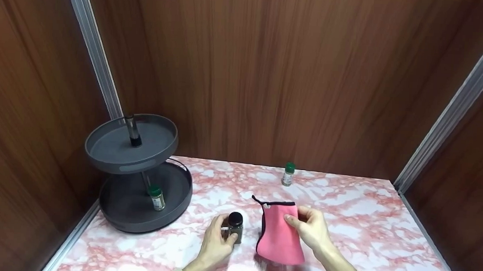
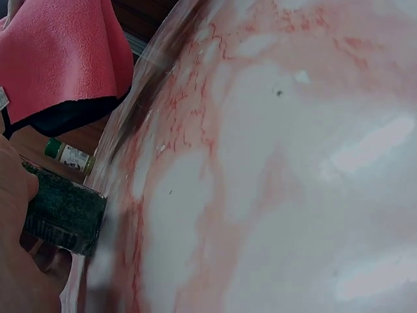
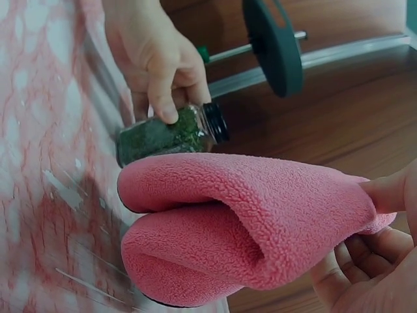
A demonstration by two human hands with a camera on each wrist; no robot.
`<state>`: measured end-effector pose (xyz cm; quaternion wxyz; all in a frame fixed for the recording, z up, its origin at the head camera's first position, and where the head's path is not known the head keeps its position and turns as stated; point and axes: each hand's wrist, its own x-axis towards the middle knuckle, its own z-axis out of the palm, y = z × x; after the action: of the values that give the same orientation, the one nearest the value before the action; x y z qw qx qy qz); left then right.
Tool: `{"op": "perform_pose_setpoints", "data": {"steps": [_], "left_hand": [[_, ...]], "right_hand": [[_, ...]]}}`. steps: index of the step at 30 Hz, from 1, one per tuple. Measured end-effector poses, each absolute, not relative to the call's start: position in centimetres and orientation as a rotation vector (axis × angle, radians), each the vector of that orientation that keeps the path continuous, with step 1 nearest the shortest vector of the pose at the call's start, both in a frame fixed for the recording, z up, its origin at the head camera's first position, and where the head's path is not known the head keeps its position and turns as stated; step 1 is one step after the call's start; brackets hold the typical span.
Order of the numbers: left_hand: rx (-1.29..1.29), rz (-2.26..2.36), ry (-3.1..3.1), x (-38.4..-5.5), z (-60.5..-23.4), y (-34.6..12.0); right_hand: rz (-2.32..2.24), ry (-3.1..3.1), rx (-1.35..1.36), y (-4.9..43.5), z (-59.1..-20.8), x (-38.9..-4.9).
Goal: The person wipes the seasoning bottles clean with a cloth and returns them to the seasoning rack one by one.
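A glass spice jar (image 1: 235, 230) with a black lid and dark green flakes stands near the front of the marble-patterned table. My left hand (image 1: 215, 239) grips it around the side, thumb in front. In the right wrist view the jar (image 3: 163, 135) shows its flakes and ribbed black lid. My right hand (image 1: 313, 228) pinches a folded pink cloth (image 1: 280, 232) with black edging, thumb on top, and holds it up just right of the jar. In the left wrist view the cloth (image 2: 58, 55) hangs above the jar (image 2: 62, 207).
A dark grey two-tier round stand (image 1: 143, 225) is at the left. A green-capped spice jar (image 1: 157, 199) stands on its lower tier. Another green-capped jar (image 1: 288, 175) stands at the table's back. Wood-grain panels (image 1: 245, 69) enclose the table on three sides.
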<state>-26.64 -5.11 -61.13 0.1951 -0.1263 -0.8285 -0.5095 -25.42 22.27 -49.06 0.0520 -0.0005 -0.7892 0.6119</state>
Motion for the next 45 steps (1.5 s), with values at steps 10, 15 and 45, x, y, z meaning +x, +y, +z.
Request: {"op": "perform_pose_setpoints", "data": {"steps": [10,15,45], "left_hand": [[0.004,-1.374,-2.380,-26.6,-60.7,-3.3],[0.092,-1.341,-2.412,-26.8,-60.7,-2.7],[-0.219,-1.342,-2.350,-27.0,-61.2,-4.2]], "right_hand": [[1.864,-2.390,-0.013,22.5,-49.2,-25.5],[1.862,-2.402,-0.017,22.5,-49.4,-25.6],[1.847,-2.415,-0.034,22.7,-49.6,-25.7]]}}
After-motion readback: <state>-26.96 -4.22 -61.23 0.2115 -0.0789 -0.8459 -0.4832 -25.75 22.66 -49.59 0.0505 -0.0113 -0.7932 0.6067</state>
